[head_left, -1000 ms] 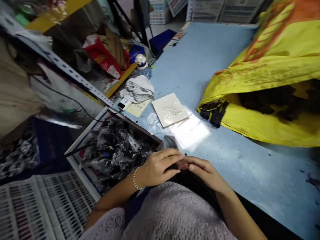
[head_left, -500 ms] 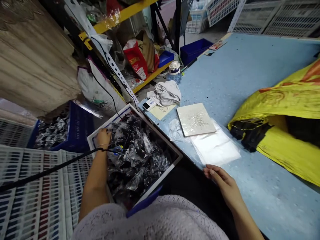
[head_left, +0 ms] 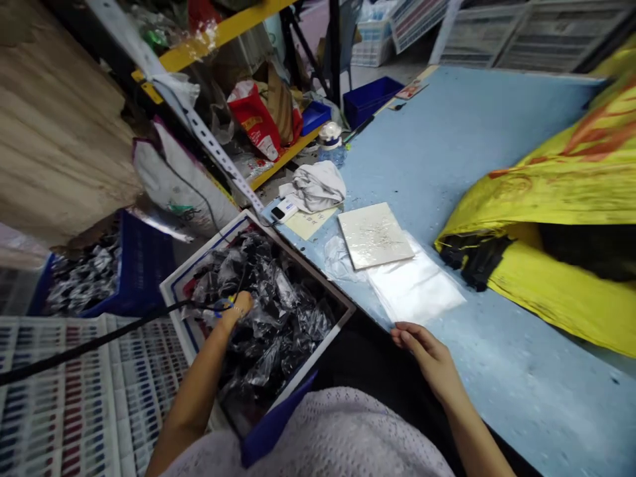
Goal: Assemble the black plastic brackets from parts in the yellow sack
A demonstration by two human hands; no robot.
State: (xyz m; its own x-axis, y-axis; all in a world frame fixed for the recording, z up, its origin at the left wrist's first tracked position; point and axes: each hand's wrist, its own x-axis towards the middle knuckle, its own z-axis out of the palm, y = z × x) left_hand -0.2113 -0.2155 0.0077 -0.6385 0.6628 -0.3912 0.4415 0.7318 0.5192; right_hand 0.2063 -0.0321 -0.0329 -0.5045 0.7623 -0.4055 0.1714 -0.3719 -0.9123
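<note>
My left hand reaches into a white-rimmed crate on the left. It touches the pile of black items in clear plastic bags; its fingers are hidden and partly blurred. At the table's near edge rests my right hand, fingers loosely bent, with nothing visible in them. Its fingertips lie beside the near corner of a stack of clear plastic bags. A pale square tile-like plate sits partly over that stack.
The blue table carries a yellow sack with black items showing, a crumpled cloth and a small white device. A black cord crosses near my left arm. A blue bin and white crates stand left.
My left hand has moved from the crate's left side rightward onto the bagged items. The right hand stays by the bag stack. The view has shifted slightly.
</note>
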